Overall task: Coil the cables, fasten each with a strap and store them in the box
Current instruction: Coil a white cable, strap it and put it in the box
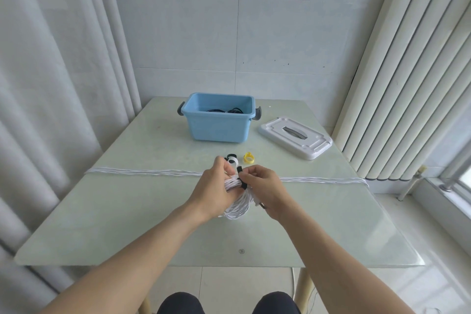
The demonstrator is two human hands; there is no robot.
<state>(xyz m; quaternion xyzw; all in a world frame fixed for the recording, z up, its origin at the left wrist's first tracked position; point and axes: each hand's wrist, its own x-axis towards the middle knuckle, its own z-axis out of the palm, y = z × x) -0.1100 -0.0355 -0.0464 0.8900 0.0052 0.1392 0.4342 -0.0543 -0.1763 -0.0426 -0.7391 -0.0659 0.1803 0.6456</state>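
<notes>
Two hands meet at centre frame over one white cable bundle (235,202), and I read this as the strap-fastening step. My left hand (215,187) wraps around the coil from the left, fingers (227,169) closed on the upper part of the bundle. My right hand (265,186) comes in from the right, fingers pinched narrow on the black strap (241,181), which crosses the coil at its waist. The coil's long axis runs toward me and away from me, lower end hanging just below the hands, so the strap lies across it, roughly left to right. The right hand is the nearer one to the strap's free end; I judge the next move is pulling that end round and pressing it closed, with the left only steadying.

A second white cable (153,173) lies straight across the bench (102,224) from left edge to right edge, just behind the hands, not yet coiled. Spare straps sit just beyond the fingers: a black-and-white one (232,159) and a yellow one (247,157). The blue box (218,125) stands upper centre, open, with dark cables already inside; its white lid (295,136) lies to the right of it. Cannot tell whether the strap is fully closed yet. Risk: loops slipping out of the lower end.
</notes>
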